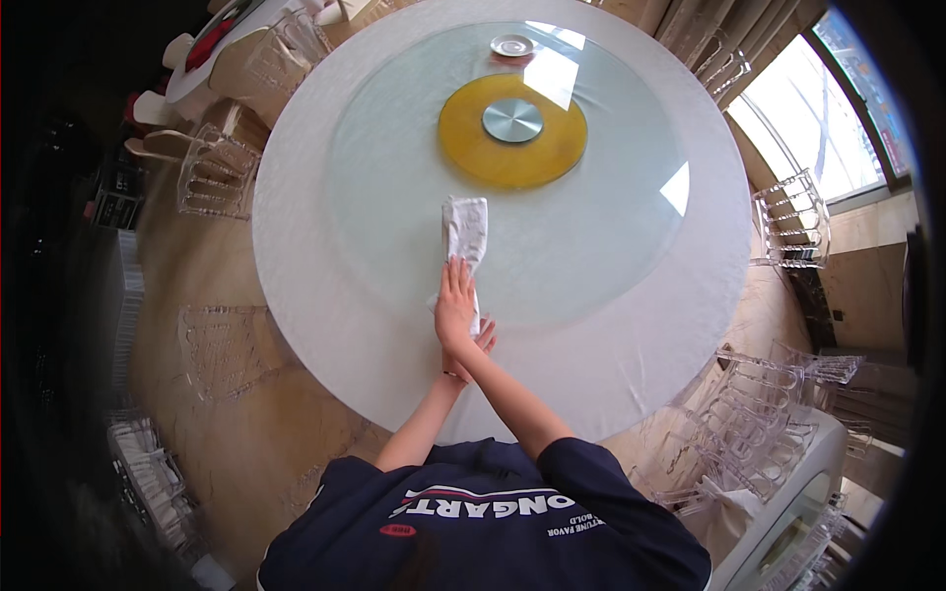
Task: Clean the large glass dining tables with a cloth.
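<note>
A white folded cloth (466, 230) lies lengthwise over the near part of the round glass turntable (399, 221). Flat on its near half rests my right hand (454, 306), fingers straight and pointing away from me. My forearms cross, the right one on top. My left hand (484, 337) is beneath the right wrist, by the near end of the cloth; its fingers stick out to the right, and its palm is hidden. A thin dark band (453, 375) circles the left wrist.
The turntable sits on a round table with a white tablecloth (295, 244). A yellow disc (465, 159) with a silver metallic centre (512, 120) shows at its middle, and a small white plate (511, 46) stands beyond. Clear plastic chairs (791, 221) surround the table.
</note>
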A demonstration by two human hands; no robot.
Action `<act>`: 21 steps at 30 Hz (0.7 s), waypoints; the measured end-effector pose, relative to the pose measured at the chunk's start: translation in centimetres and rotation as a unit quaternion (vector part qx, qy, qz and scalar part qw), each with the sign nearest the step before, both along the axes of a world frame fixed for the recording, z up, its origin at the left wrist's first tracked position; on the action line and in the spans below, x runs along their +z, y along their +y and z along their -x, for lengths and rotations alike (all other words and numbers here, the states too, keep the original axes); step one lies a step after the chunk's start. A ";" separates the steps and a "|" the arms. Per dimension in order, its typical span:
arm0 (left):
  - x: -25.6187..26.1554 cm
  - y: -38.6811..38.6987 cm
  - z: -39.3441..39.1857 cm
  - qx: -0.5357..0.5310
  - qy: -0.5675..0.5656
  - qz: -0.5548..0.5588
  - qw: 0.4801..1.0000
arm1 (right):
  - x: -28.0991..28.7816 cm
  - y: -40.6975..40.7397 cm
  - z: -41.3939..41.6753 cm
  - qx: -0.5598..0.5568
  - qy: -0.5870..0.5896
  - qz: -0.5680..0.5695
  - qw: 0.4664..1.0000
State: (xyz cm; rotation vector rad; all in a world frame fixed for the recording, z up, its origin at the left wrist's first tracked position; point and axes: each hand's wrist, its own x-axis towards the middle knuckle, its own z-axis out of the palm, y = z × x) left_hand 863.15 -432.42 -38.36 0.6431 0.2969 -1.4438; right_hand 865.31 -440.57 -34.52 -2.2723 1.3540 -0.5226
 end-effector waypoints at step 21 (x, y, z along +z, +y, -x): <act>1.2 0.2 -0.8 0.036 0.047 -0.031 0.998 | -2.9 -17.8 13.6 -0.031 0.060 0.146 0.987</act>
